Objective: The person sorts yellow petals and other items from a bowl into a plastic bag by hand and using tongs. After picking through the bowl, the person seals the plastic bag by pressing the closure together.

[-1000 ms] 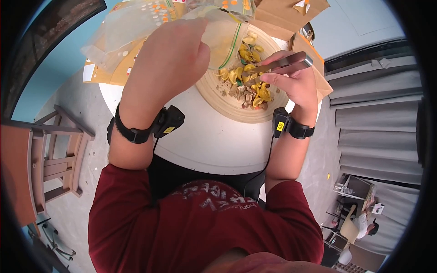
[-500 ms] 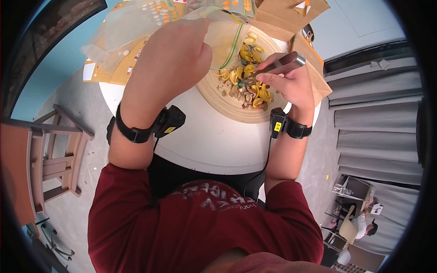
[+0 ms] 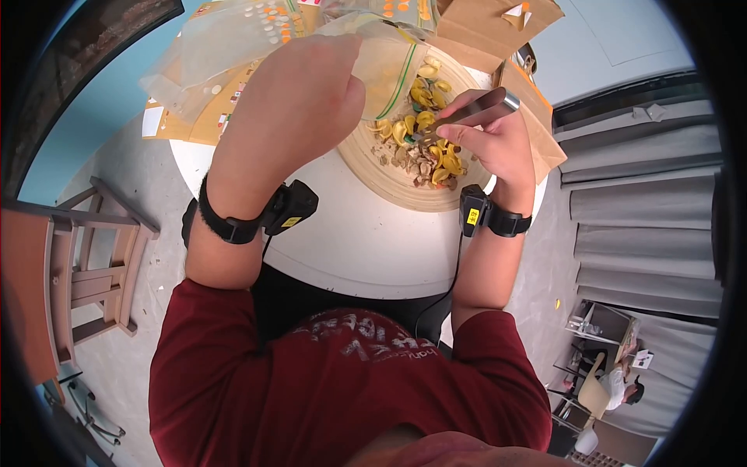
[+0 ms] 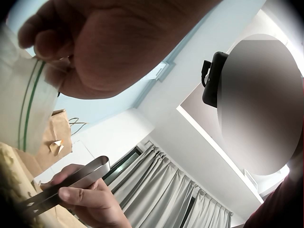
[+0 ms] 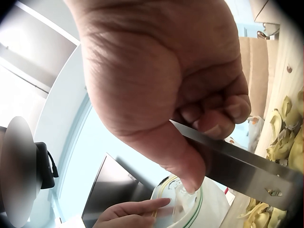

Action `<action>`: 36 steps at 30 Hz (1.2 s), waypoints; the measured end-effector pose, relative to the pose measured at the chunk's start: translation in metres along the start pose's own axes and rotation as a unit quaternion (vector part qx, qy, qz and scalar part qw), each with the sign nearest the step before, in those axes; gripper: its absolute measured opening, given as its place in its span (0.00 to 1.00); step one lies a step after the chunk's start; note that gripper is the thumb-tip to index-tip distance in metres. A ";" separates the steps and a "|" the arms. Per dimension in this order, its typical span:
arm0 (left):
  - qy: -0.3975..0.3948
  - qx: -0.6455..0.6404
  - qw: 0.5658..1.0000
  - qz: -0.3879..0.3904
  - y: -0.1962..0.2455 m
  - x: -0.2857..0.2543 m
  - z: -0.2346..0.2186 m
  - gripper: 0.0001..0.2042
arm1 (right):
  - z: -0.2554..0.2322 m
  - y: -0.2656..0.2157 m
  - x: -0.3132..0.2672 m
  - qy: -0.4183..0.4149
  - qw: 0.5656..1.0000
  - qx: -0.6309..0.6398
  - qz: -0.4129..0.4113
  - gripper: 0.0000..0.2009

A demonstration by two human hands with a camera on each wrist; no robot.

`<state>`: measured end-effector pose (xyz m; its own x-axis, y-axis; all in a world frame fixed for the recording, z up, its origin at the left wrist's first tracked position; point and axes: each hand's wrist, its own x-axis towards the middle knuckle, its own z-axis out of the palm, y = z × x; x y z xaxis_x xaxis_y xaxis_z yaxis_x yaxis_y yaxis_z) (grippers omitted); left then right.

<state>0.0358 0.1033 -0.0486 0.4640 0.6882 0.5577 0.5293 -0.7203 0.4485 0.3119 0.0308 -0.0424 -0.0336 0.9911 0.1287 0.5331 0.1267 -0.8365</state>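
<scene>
In the head view the left hand (image 3: pixel 296 117) pinches the rim of a clear zip bag (image 3: pixel 381 70) with a green seal line, its mouth beside the pile. The right hand (image 3: pixel 502 148) grips metal tongs (image 3: pixel 482 109), their arms close together and tips down at yellow shell-shaped pieces (image 3: pixel 447 159) on a round wooden board (image 3: pixel 366 175). Brown crumbly bits lie among the pieces. The right wrist view shows the tongs (image 5: pixel 237 166) between thumb and fingers, near yellow pieces (image 5: pixel 285 118); whether the tips hold one, I cannot tell. The bag (image 4: pixel 33 104) hangs from the left fingers in the left wrist view.
Another clear bag (image 3: pixel 233 47) with white and orange dots lies at the back left over brown paper (image 3: pixel 183 128). Brown paper bags (image 3: pixel 482 31) stand behind and right of the board. The white table (image 3: pixel 342 241) has its near edge by the person's body.
The tongs' arms have come together from a spread position, and the right hand has shifted slightly left. The left hand keeps hold of the bag, nearly unmoved.
</scene>
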 end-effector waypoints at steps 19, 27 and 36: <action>-0.004 -0.005 1.000 0.001 0.000 0.000 0.001 0.18 | 0.006 0.006 0.002 -0.024 0.999 -0.029 -0.008 0.04; 0.005 0.004 1.000 0.003 -0.001 0.000 0.002 0.18 | 0.007 0.006 0.002 0.013 0.998 -0.052 -0.043 0.04; 0.007 0.000 1.000 0.011 -0.004 -0.003 0.003 0.17 | -0.016 -0.007 -0.015 0.163 0.957 0.188 -0.151 0.12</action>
<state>0.0349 0.1043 -0.0540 0.4651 0.6712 0.5773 0.5195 -0.7349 0.4359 0.3226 0.0140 -0.0303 0.1602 0.8490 0.5035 0.1963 0.4725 -0.8592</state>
